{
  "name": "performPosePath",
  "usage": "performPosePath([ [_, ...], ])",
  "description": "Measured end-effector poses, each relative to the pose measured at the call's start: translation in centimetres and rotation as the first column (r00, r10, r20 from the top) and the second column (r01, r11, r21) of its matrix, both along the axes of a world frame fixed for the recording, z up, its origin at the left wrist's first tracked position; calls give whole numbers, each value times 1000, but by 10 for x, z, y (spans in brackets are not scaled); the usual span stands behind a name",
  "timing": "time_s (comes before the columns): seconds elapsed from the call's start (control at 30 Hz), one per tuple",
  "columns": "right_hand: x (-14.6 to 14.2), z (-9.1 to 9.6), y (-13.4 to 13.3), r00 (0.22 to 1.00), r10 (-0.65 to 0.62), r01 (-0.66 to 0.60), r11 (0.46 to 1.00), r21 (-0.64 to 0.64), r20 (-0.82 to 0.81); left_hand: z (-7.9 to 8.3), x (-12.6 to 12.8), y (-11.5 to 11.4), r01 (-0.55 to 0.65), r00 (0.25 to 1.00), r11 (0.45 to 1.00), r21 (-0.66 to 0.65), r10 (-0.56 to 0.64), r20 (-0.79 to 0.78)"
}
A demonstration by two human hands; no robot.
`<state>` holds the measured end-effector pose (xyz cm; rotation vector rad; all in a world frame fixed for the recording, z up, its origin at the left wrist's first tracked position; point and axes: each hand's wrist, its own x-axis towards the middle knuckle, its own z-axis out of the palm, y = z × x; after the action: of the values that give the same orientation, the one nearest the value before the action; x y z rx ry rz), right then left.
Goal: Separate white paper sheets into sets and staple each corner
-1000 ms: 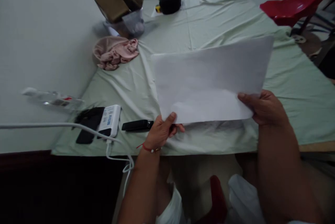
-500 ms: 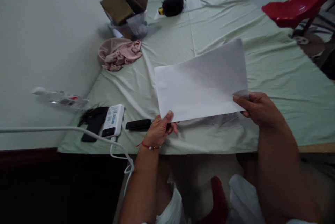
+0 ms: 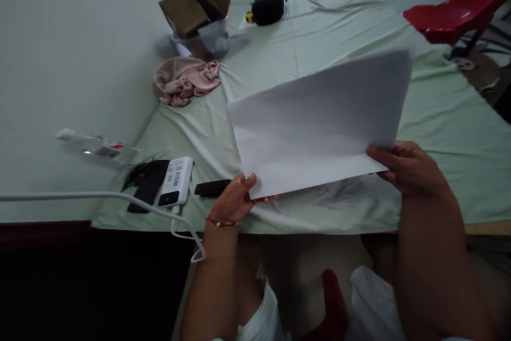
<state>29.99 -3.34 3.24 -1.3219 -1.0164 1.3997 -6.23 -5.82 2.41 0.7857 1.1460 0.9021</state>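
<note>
A white sheet of paper (image 3: 319, 123) is held up above the table's near edge, tilted with its right side higher. My left hand (image 3: 233, 202), with a red thread round its wrist, pinches the sheet's lower left corner. The lower right corner is gripped by my right hand (image 3: 409, 168), thumb on top. The table is covered by a pale green cloth (image 3: 339, 27), creased under the paper.
Left of my left hand lie a black stapler-like bar (image 3: 212, 188), a white power bank (image 3: 175, 181) with a white cable, and a black phone (image 3: 146, 185). Farther back are a pink cloth (image 3: 187, 79), a brown box (image 3: 195, 3) over a plastic tub, and a black device (image 3: 268, 5). A red chair (image 3: 459, 11) stands right.
The paper has been opened out wider and its right side raised, after looking narrower half a second ago. Both hands keep their hold on the lower corners.
</note>
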Motion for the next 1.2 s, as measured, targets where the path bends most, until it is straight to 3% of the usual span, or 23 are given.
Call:
performPosePath([
  [0.3, 0, -1, 4, 997, 32, -30, 999, -33, 73, -12, 16, 3, -80, 994, 996, -31, 78, -73],
  [0.63, 1, -5, 7, 998, 23, -23, 1000, 6, 65, -4, 15, 5, -206, 978, 976, 74, 209, -27],
  [0.8, 3, -7, 8, 994, -6, 6, 1000, 9, 112, -5, 18, 3, -162, 983, 980, 114, 171, -69],
  [0.97, 8, -5, 4, 984, 94, -102, 994, 41, 154, -4, 13, -3, -56, 979, 986, 156, 85, -184],
  [1.07, 5, -4, 3, 986, 151, -151, 989, -10, 70, -6, 8, -5, 3, 976, 985, 171, 34, -214],
  [1.2, -3, -6, 1, 993, 102, -106, 991, -78, -53, -13, 2, -5, 16, 979, 984, 176, 20, -200],
])
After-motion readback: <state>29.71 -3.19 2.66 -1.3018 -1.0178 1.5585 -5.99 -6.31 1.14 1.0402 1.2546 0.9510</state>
